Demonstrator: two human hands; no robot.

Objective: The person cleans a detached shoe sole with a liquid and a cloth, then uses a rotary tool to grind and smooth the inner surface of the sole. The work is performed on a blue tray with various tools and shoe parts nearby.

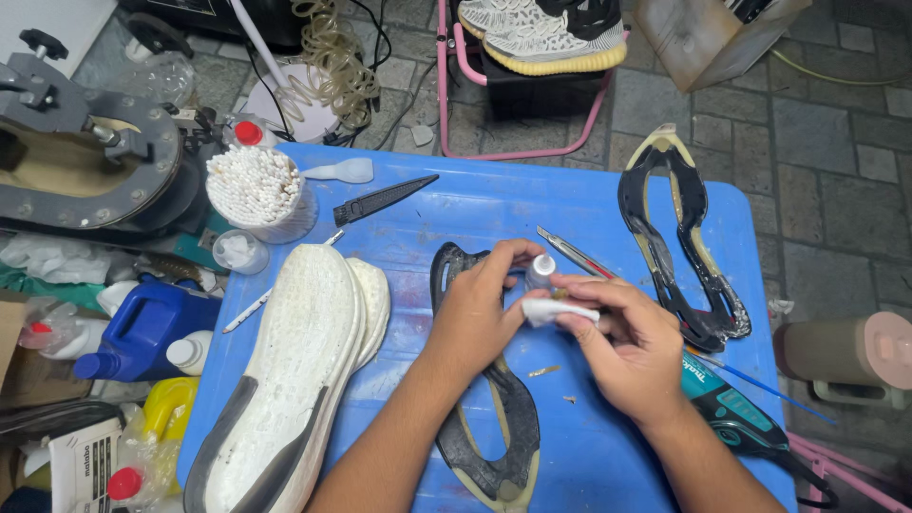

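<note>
My left hand point(480, 309) grips a small clear bottle point(541, 271) near its top, above a black outsole piece point(503, 418) lying on the blue table point(589, 446). My right hand point(632, 342) pinches a small white cloth wad point(556, 311) just under the bottle. Both hands meet at the table's middle. A second black outsole piece point(679, 247) lies to the right. A white shoe midsole point(294, 361) rests on the table's left side.
A cup of cotton swabs point(256, 190), a black knife point(380, 199) and a teal power tool point(741, 418) lie around. A blue jug point(142, 328), a yellow bottle point(171, 404) and a grey press point(85, 161) stand left. A sneaker point(541, 33) sits on a pink stool behind.
</note>
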